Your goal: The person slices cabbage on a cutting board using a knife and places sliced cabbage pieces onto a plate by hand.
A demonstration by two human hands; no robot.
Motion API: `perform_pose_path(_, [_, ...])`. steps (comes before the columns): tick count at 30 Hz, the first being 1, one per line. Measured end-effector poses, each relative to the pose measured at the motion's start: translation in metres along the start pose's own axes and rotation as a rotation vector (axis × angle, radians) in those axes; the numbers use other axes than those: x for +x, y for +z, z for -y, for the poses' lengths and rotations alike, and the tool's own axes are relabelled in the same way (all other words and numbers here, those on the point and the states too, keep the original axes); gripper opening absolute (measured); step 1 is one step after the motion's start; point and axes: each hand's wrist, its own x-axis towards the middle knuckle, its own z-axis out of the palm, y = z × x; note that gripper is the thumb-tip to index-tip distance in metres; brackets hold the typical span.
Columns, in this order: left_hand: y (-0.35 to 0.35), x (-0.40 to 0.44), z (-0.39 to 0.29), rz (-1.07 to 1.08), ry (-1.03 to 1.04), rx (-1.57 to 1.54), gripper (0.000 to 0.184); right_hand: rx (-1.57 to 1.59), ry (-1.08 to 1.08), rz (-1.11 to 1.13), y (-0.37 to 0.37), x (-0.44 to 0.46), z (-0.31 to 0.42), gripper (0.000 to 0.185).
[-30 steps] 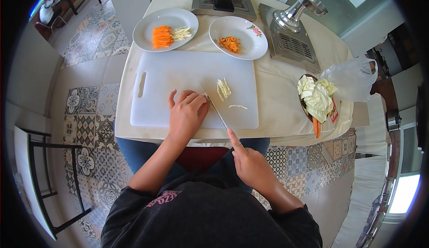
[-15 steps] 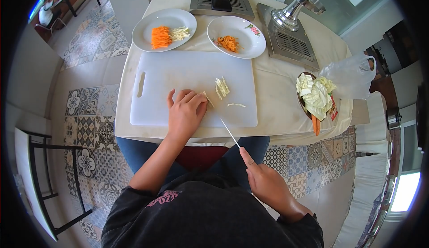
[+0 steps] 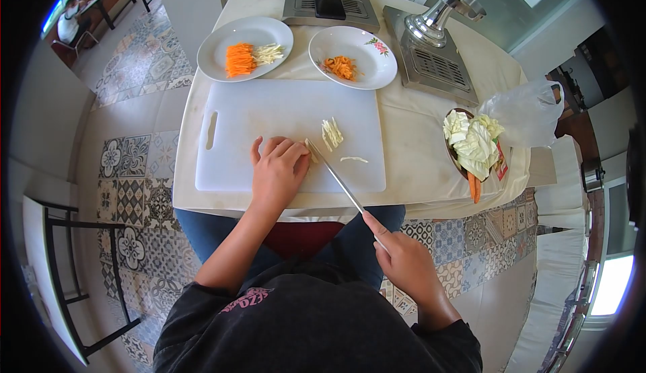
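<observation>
My left hand (image 3: 278, 171) rests on the white cutting board (image 3: 256, 107), fingers bent and pressed on a small pale piece of cabbage (image 3: 312, 157), mostly hidden by the fingertips. In my right hand (image 3: 408, 264) is a knife (image 3: 342, 184), its index finger stretched along the top of it. The blade slants up and left, with its tip at the cabbage beside my left fingertips. Just right of the tip lies a small bundle of pale cut strips (image 3: 332, 135). A single strip (image 3: 354, 159) sits apart below them.
Behind the board stand a plate (image 3: 215, 53) with orange and pale strips and a flowered plate (image 3: 370, 67) with orange shreds. Two metal stands (image 3: 437, 63) are farther back, one bearing a phone (image 3: 329, 4). Cabbage leaves (image 3: 474, 144), carrots (image 3: 474, 189) and a plastic bag (image 3: 528, 110) are at right.
The knife has moved up and left, bringing its tip from below the cabbage to its right side. My left hand stays in place, and the cut strips lie as before.
</observation>
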Motion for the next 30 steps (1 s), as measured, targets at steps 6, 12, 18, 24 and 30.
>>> perform_pose_path(6, [0.001, 0.001, -0.003, 0.018, 0.002, 0.063, 0.021, -0.1, -0.003, -0.126, 0.004, 0.011, -0.003, 0.067])
perform_pose_path(12, [0.003, 0.004, -0.004, 0.148, 0.041, 0.116, 0.041, -0.165, 0.006, -0.135, 0.001, 0.013, -0.006, 0.069])
perform_pose_path(18, [0.0, 0.01, -0.012, 0.208, 0.023, 0.134, 0.047, -0.147, 0.013, -0.126, 0.0, 0.007, -0.009, 0.07])
perform_pose_path(24, [-0.007, 0.02, -0.018, 0.082, -0.01, 0.028, 0.039, -0.051, 0.051, -0.067, -0.003, -0.005, -0.008, 0.067])
perform_pose_path(30, [-0.002, 0.023, -0.022, 0.063, 0.049, -0.019, 0.021, 0.428, 0.209, -0.174, -0.011, -0.016, -0.009, 0.067])
